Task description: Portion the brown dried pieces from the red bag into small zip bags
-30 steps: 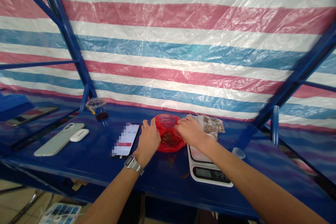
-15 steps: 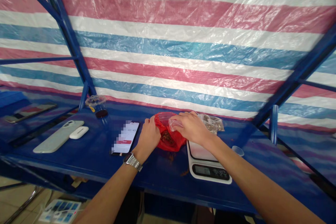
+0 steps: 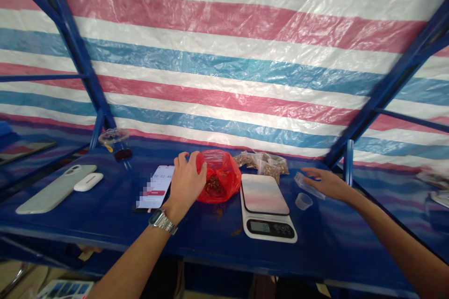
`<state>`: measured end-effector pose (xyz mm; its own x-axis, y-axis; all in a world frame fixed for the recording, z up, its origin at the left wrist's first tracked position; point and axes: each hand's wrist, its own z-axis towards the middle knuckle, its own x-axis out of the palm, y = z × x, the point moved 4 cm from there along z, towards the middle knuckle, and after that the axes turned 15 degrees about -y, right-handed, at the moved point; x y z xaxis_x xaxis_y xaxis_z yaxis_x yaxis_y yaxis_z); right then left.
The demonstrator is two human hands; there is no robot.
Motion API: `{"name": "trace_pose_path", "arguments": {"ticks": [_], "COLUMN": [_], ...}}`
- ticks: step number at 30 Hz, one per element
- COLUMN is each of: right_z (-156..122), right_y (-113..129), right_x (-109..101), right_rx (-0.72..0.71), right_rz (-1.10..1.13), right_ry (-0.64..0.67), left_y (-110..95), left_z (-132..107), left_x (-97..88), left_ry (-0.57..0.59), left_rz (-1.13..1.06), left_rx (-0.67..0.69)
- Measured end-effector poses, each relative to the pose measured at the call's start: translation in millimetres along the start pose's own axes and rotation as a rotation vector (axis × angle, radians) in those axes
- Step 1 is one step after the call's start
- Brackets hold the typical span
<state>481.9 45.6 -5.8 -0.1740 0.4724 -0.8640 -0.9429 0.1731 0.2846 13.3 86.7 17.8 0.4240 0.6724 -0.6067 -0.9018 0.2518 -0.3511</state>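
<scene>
A red plastic bag (image 3: 229, 182) stands with its mouth open, showing brown dried bits (image 3: 213, 186) inside. My left hand (image 3: 187, 180) has its fingers curled on the bag's left rim. Over to the right, beyond the scale, my right hand (image 3: 324, 183) holds a small clear plastic bag (image 3: 308, 187) between thumb and fingers, low over the table. I cannot make out whether that bag has anything in it. A white kitchen scale (image 3: 264, 194) sits between the hands with a bare plate and a lit display. Just left of the clear bag is a small clear cup (image 3: 303, 201).
Several clear bags of brown bits (image 3: 270, 166) lie behind the scale. Left of the red bag are a phone with a running timer (image 3: 157, 187), a white earbud case (image 3: 88, 181), a pale phone (image 3: 58, 189) and a clear lidded cup (image 3: 117, 145). Blue frame posts (image 3: 349, 163) rise behind.
My right hand has moved from the red bag's mouth to the right of the scale, taking the clear plastic bag along. The scale's plate is uncovered. My left hand stays at the red bag.
</scene>
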Motion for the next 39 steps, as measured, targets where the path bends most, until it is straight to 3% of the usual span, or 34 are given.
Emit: {"name": "trace_pose_path", "arguments": {"ticks": [2, 6, 8, 11, 13, 16, 18, 22, 26, 32, 37, 39], "right_z": [4.7, 18.0, 22.3, 24.9, 21.8, 6.1, -11.0, -43.6, -59.5, -69.3, -77.7, -81.7], "right_y": [20.3, 87.2, 108.3, 121.0, 126.5, 146.6, 171.2, 209.6, 211.6, 199.8, 209.8, 218.2], "right_x": [5.1, 18.4, 29.0, 32.1, 19.8, -7.1, -18.8, -32.3, -32.2, -31.8, -49.0, -49.3], "right_rx": [-0.046, -0.311, -0.346, -0.325, -0.305, -0.33, -0.431, -0.532, -0.484, -0.435, -0.326, -0.253], "right_rz": [0.001, 0.091, 0.081, 0.074, 0.151, 0.306, 0.386, 0.477, 0.554, 0.606, 0.677, 0.734], "right_ry": [0.078, 0.061, 0.054, -0.062, -0.2, -0.315, -0.22, -0.172, -0.156, -0.117, -0.274, -0.202], "left_y": [-6.8, -22.7, -29.6, -38.3, -45.1, -59.5, -70.8, -89.0, -93.0, -95.0, -94.4, -96.2], "left_z": [0.0, -1.1, -1.5, -2.0, -2.9, -7.5, -13.5, -26.4, -30.5, -34.4, -32.5, -31.8], "left_x": [-1.3, -5.9, -9.1, -15.4, -19.4, -20.3, -16.2, -4.9, -0.5, -2.7, -1.5, -2.9], "left_ry": [-0.031, -0.091, -0.119, -0.154, -0.138, 0.007, 0.161, 0.392, 0.485, 0.685, 0.713, 0.724], "left_rz": [0.003, -0.053, -0.103, -0.195, -0.308, -0.555, -0.708, -0.941, -1.101, -1.148, -1.175, -1.204], "left_rx": [0.047, 0.154, 0.188, 0.188, 0.16, 0.073, -0.018, -0.167, -0.289, -0.273, -0.381, -0.407]}}
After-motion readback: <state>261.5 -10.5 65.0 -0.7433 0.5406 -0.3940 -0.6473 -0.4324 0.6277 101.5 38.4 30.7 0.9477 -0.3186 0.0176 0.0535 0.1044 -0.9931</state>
